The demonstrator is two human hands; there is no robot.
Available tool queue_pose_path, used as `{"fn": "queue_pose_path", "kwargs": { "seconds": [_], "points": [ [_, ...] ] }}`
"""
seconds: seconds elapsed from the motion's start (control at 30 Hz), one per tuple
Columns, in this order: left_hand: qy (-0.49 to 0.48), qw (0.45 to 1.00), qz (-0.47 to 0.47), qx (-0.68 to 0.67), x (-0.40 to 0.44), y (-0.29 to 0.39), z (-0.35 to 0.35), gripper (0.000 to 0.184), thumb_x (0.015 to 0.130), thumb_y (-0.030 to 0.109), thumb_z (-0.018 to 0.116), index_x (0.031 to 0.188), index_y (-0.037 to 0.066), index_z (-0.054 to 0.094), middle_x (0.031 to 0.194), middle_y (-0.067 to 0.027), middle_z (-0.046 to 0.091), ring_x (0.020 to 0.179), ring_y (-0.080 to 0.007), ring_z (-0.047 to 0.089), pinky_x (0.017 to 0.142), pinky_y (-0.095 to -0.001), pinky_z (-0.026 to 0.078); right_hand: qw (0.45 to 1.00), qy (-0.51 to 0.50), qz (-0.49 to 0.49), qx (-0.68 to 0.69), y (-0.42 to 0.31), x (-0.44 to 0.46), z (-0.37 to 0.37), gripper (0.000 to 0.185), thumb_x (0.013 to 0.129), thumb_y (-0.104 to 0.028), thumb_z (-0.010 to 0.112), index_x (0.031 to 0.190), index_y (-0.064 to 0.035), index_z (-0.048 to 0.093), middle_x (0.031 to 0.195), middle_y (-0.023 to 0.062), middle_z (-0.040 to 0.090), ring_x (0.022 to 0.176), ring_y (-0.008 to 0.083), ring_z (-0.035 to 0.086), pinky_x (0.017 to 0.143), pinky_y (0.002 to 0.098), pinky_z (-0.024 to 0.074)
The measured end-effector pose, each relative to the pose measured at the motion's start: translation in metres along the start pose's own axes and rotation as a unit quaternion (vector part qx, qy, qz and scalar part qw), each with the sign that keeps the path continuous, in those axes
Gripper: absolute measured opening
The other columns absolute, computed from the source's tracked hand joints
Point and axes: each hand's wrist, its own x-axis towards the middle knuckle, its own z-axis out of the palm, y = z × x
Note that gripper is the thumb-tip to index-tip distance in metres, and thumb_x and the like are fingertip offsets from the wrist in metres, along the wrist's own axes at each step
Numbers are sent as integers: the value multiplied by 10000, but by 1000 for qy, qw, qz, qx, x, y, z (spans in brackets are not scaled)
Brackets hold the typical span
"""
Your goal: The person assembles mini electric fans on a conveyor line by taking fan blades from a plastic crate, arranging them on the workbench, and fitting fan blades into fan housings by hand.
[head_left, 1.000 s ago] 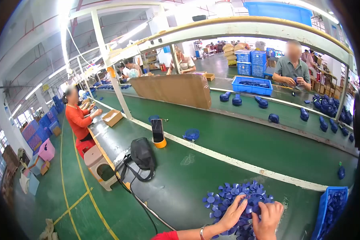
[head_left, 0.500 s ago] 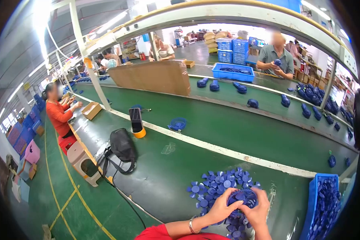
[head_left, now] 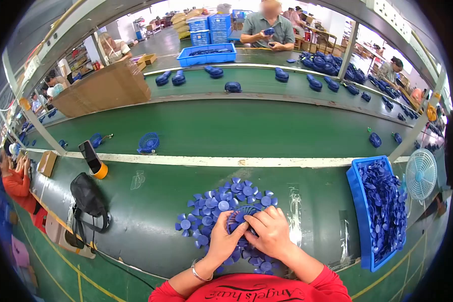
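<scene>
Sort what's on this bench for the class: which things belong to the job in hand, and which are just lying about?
Seemingly part of the job:
round blue plastic cage, held between left hand and right hand
heap of blue plastic fan-blade pieces
rectangular blue plastic bin

Seemingly just lying about:
black soft bag with straps
black rectangular phone
orange ring-shaped roll

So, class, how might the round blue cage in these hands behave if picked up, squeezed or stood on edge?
The round blue cage would probably feel light, since its sides are open ribs. It seems fairly stiff, its outline round between the left hand and right hand, though such thin ribs might crack. On its curved edge, it could roll.
</scene>
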Motion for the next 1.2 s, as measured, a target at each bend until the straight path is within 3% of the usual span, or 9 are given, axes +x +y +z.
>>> {"fn": "queue_pose_path", "kwargs": {
  "seconds": [0.27, 0.4, 0.6, 0.87, 0.97, 1.0, 1.1, 1.13, 1.2],
  "points": [
    [20, 983, 90, 160, 0, 12, -3, 382, 831, 160, 700, 1126, -10, 526, 1017, -106, 586, 991, -153, 550, 875, -297, 454, 997, 65, -5, -36, -3, -8, 8, 430, 591, -186, 771, 1000, -105, 664, 874, 36, 549, 777, 243, 506, 663, 393, 382],
    [0, 996, 80, 37, 1, 1, -3, 371, 826, 96, 709, 1133, -3, 527, 1036, -84, 582, 1002, -120, 541, 890, -279, 449, 975, 185, 120, 21, -8, -6, 13, 547, 514, -237, 850, 992, -60, 649, 916, 89, 564, 834, 300, 533, 735, 417, 425],
    [-58, 992, 71, 86, -2, 7, -6, 374, 795, 95, 732, 1109, -11, 558, 1007, -79, 631, 929, -106, 590, 836, -274, 484, 918, -40, 300, 256, 9, -17, 12, 488, 516, -181, 883, 880, -5, 609, 815, 111, 621, 724, 233, 618, 670, 353, 495],
    [-42, 980, 88, 175, 16, 13, -2, 362, 789, 100, 690, 1118, 16, 567, 945, -118, 673, 891, -196, 656, 814, -329, 508, 948, 26, 282, 144, 11, -21, 29, 458, 568, -243, 858, 827, 8, 575, 761, 175, 609, 690, 376, 611, 640, 397, 496],
    [-106, 970, 179, 128, 56, -4, -4, 454, 864, 182, 664, 1240, -1, 489, 1214, -114, 557, 1123, -208, 558, 963, -344, 442, 878, 20, 399, 263, 29, 10, 8, 416, 577, -241, 855, 824, -2, 622, 731, 72, 651, 667, 151, 602, 635, 325, 499],
    [-120, 988, 94, 5, 69, 10, -9, 439, 870, 161, 663, 1240, 5, 485, 1160, -108, 558, 1047, -179, 576, 902, -321, 474, 872, 59, 392, 287, 67, -5, 24, 373, 612, -185, 837, 857, -1, 625, 738, 46, 649, 658, 147, 604, 595, 306, 499],
    [17, 959, 61, 275, 134, 52, -52, 364, 820, 182, 678, 1115, -5, 574, 1041, -115, 626, 900, -183, 621, 822, -323, 502, 734, 220, 466, 443, 109, 3, 1, 510, 764, -132, 751, 1160, 69, 499, 903, 111, 624, 699, 142, 614, 522, 253, 508],
    [97, 895, 240, 363, 172, 16, -86, 360, 811, 176, 671, 1107, -8, 582, 1071, -154, 624, 962, -244, 610, 876, -359, 480, 737, 249, 498, 384, 126, -4, -2, 582, 772, -131, 744, 1229, 75, 449, 934, 123, 611, 724, 157, 618, 542, 254, 511],
    [178, 879, 181, 403, 222, 3, -140, 367, 798, 178, 688, 1102, -10, 607, 1111, -180, 608, 1046, -317, 585, 923, -396, 459, 800, 229, 501, 237, 147, -31, -1, 519, 761, -110, 739, 1195, 48, 503, 898, 108, 630, 729, 154, 619, 584, 266, 515]
  ]
}}
